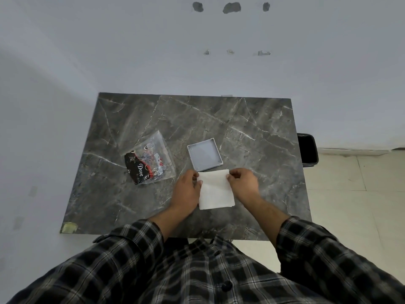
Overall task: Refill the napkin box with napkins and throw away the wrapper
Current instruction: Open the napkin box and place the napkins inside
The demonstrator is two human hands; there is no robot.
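Observation:
A white stack of napkins (215,190) lies on the dark marble table (252,132), near its front edge. My left hand (187,189) pinches the stack's far left corner and my right hand (243,182) pinches its far right corner. Just beyond the napkins sits the square grey napkin box (205,154), open and empty. To the left lies the clear plastic wrapper (150,159) with red and black print, flat and crumpled on the table.
A black bin (308,150) stands on the floor off the table's right edge. A white wall runs behind and to the left of the table. Pale floor tiles lie to the right.

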